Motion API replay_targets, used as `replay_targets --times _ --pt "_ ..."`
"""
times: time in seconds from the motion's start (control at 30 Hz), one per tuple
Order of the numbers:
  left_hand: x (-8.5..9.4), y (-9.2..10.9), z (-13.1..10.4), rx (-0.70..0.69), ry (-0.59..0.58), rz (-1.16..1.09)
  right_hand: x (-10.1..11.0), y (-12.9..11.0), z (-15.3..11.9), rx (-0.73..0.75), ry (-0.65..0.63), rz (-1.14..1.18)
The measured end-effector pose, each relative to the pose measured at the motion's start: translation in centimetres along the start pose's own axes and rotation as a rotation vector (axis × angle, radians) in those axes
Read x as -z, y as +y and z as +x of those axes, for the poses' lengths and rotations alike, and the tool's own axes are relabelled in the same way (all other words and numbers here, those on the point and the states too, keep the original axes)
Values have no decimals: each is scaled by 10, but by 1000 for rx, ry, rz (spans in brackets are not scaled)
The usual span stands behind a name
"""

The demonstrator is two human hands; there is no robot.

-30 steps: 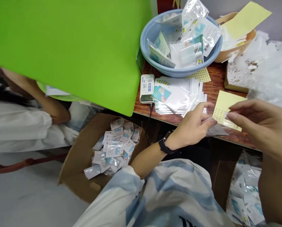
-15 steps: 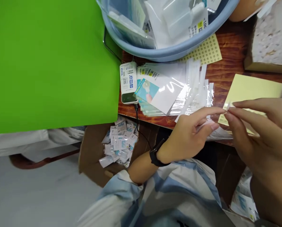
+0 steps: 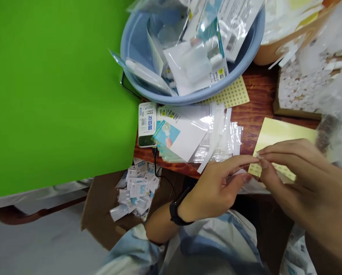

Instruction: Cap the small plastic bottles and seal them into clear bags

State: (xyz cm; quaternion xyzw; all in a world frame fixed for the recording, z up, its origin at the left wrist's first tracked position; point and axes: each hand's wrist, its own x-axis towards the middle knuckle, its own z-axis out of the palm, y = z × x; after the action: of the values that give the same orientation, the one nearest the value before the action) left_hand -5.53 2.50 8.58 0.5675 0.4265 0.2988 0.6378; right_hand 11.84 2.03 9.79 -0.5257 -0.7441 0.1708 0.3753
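Note:
My right hand (image 3: 305, 187) pinches a small white piece (image 3: 258, 154) between thumb and fingers; its exact kind is too small to make out. The left index fingertip touches the right fingertips at that piece. My left hand (image 3: 216, 191) has its index finger stretched out and its thumb apart below, and a black band is on the wrist. Beneath the fingertips lies a yellow sticker sheet (image 3: 285, 133), partly covered by the right hand. Left of the hands is a pile of clear plastic bags (image 3: 202, 126) with a white and teal printed card (image 3: 182, 141) on top.
A blue basin (image 3: 188, 100) holds packaged items at the back. Another sticker sheet (image 3: 236, 93) lies under its edge. A cabled white device (image 3: 147, 124) stands beside the bags. A box of small white pieces (image 3: 299, 88) is at right. A cardboard box (image 3: 102, 202) of packets sits below.
The view has shifted, so the table and its things appear lower and further left, with more of the basin showing. My hands stay together at the fingertips over the sticker sheet.

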Motion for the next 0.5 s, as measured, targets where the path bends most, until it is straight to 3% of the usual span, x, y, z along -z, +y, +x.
replay_targets --times 0.17,0.3,0.4,0.5 --pt "18 -4 3 155 65 -299 -17 9 31 -74 -147 293" --pt "37 -4 -1 241 177 -418 -26 0 75 -16 -385 327" --pt "51 9 -9 195 294 -450 -19 -22 103 125 -502 283" --pt "63 39 -11 70 326 -330 -1 -41 119 219 -445 326"
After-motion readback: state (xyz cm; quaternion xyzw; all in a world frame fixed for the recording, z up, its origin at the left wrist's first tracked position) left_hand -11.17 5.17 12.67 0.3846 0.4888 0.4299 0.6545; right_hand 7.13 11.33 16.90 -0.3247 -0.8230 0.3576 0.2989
